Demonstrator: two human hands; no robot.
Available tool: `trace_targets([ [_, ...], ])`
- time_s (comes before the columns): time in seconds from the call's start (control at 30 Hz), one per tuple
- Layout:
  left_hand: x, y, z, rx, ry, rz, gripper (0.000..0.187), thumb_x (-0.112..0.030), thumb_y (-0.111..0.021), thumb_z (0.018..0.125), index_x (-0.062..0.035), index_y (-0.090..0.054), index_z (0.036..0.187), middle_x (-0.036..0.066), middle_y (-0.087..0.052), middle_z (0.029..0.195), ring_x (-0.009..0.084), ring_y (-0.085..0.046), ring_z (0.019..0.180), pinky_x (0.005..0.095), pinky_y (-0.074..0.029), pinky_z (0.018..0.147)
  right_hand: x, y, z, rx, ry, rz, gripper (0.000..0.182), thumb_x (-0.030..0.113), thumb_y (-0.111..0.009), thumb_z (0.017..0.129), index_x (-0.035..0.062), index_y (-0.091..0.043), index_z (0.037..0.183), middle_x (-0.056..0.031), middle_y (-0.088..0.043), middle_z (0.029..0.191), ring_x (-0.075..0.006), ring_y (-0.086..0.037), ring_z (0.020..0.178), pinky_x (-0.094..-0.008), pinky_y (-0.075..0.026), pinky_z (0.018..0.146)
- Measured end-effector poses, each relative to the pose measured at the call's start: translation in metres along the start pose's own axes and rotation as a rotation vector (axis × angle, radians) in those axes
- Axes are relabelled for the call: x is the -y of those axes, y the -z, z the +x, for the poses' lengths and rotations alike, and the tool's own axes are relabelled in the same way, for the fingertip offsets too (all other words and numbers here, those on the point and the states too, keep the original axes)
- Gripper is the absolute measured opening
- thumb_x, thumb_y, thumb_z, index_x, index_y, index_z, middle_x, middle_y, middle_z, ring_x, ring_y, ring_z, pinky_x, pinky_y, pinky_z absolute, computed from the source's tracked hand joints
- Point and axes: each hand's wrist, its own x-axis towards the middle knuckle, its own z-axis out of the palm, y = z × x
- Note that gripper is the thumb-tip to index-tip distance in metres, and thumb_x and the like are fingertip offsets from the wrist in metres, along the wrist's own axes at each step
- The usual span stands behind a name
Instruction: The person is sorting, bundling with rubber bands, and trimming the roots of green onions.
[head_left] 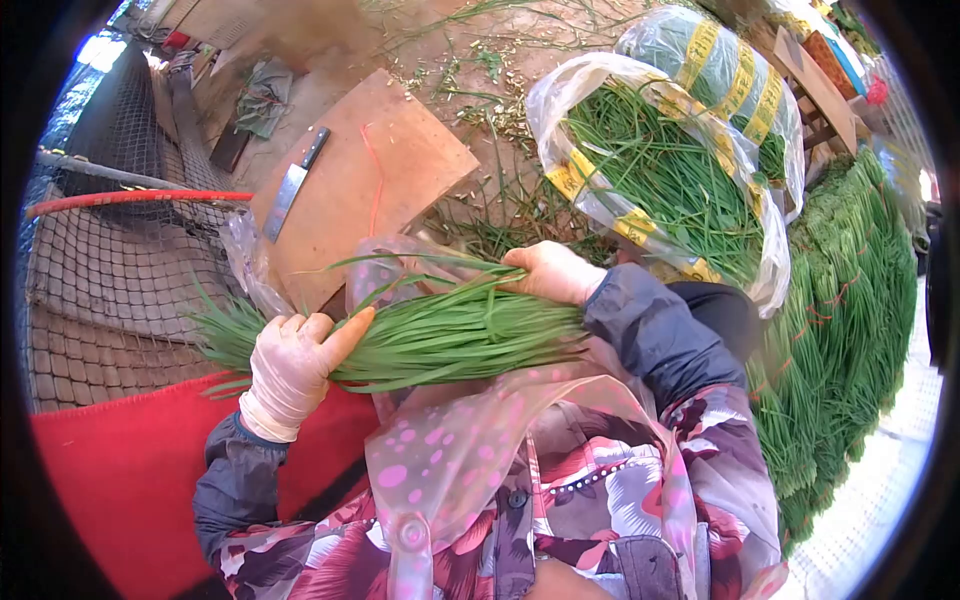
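Observation:
Across my lap lies a bundle of long green leafy stalks (470, 330), its tips fanning out on the left. My left hand (300, 360), in a pale glove with bare-looking thumb and fingertips, is wrapped round the bundle's left part. At the upper right edge of the bundle, my right hand (555, 273) pinches a few of the leaves between thumb and fingers. Beneath the bundle is a translucent apron with pink dots (440, 450).
A cleaver (290, 195) and a red string (373, 180) lie on a wooden board (410, 140) ahead. Plastic bags with yellow tape hold loose greens (670, 170). Tied bundles (830, 350) are stacked at the right. Netting (120, 270) and red cloth (130, 480) are at the left.

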Motion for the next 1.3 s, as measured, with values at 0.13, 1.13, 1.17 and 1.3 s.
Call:
trace_targets([
  [0.13,0.018,0.004,-0.023,0.029,0.215,-0.173,0.063,0.001,-0.064,0.057,-0.0138,-0.063,0.119,0.008,-0.055,0.071,0.0307,-0.058,0.067,0.0399,-0.046,0.059,-0.107,0.007,-0.028,-0.105,-0.345,-0.312,0.027,0.028,-0.06,0.082,0.0108,-0.067,0.102,-0.0164,-0.068,0.088,-0.0337,-0.066,0.083,-0.044,-0.051,0.075],
  [1.13,-0.026,-0.04,-0.015,0.278,0.954,-1.788,0.053,0.008,-0.071,0.069,-0.0042,-0.058,0.119,0.0,-0.064,0.084,0.0061,-0.054,0.056,0.0192,-0.042,0.049,-0.053,0.045,0.036,-0.674,-0.131,0.498,0.027,0.03,-0.054,0.095,0.008,-0.069,0.099,-0.0138,-0.068,0.077,-0.0264,-0.065,0.07,-0.0355,-0.052,0.071],
  [1.17,-0.028,-0.04,-0.012,0.316,0.953,-1.85,0.053,0.008,-0.07,0.07,-0.0039,-0.058,0.12,0.001,-0.063,0.082,0.0064,-0.053,0.054,0.0195,-0.042,0.048,-0.054,0.051,0.03,-0.693,-0.199,0.368,0.024,0.026,-0.056,0.092,0.0086,-0.07,0.1,-0.0146,-0.069,0.084,-0.0265,-0.066,0.076,-0.0345,-0.052,0.073],
  [1.3,-0.016,-0.054,-0.035,0.414,0.961,-1.915,0.053,0.005,-0.069,0.068,-0.0025,-0.057,0.12,0.003,-0.062,0.077,0.0079,-0.051,0.051,0.0206,-0.041,0.045,-0.162,0.086,-0.017,-0.955,-0.382,0.413,0.03,0.025,-0.058,0.088,0.0042,-0.067,0.107,-0.0075,-0.071,0.096,-0.0175,-0.067,0.085,-0.0266,-0.053,0.073],
])
